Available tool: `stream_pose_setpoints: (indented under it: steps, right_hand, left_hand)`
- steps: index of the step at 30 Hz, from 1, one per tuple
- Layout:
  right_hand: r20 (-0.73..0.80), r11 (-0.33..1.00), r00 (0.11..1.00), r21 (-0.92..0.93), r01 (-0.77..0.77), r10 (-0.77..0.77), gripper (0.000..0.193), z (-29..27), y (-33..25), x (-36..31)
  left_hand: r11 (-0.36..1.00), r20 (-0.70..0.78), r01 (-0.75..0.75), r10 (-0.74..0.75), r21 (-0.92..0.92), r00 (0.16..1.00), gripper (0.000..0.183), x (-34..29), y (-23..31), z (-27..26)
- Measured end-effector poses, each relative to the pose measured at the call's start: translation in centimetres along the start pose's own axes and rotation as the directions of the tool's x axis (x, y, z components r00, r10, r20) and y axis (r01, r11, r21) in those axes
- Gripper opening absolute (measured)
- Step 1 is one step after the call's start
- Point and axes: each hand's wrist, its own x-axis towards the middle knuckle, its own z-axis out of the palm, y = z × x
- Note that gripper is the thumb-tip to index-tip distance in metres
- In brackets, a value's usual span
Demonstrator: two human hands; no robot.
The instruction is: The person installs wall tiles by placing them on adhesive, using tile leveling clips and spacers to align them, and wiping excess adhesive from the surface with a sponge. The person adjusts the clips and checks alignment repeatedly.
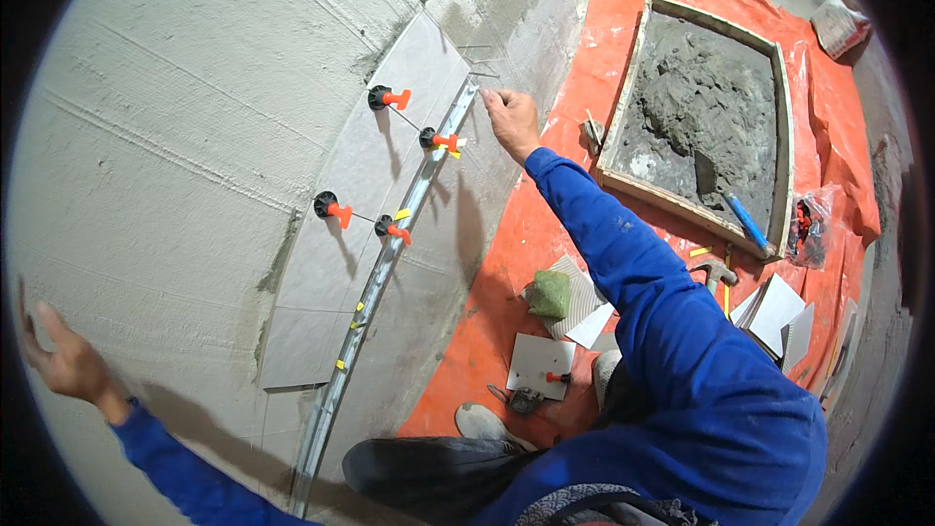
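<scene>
My right hand (512, 123) is closed, fingertips pinched together, beside the upper end of a long metal straight bar (392, 242). What it pinches, if anything, is too small to make out. Far to the left, my left hand (70, 358) is raised near the rough wall with fingers apart and nothing visible in them. Between my hands, light grey tiles (326, 268) are set on the wall along the bar. Black round clamps with orange-red handles (331, 209) sit on the tiles in linked pairs. Small yellow wedges (401, 214) are stuck along the bar.
Orange sheeting (458, 351) covers the floor. On it stand a wooden-sided tray (609, 161) of grey mortar, a hammer (716, 273), tile pieces (779, 317), a green sponge-like block (548, 294) and a white tile (531, 360). Nails (482, 73) project from the wall.
</scene>
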Motion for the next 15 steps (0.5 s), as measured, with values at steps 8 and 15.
stream_pose_setpoints:
  steps: [8, 15]
  right_hand:
    - [0.064, 0.998, 0.996, 0.025, 0.064, -0.065, 0.021, 0.0, 0.7, 0.2]
    - [0.099, 0.992, 0.994, 0.105, -0.062, 0.052, 0.021, -2.8, -1.7, 2.0]
  left_hand:
    - [0.465, 0.469, 0.148, 0.716, -0.873, 0.517, 0.044, -11.3, 31.7, -8.5]
    - [0.267, 0.467, 0.546, 0.843, -0.794, 0.266, 0.049, -17.0, 32.0, -13.7]
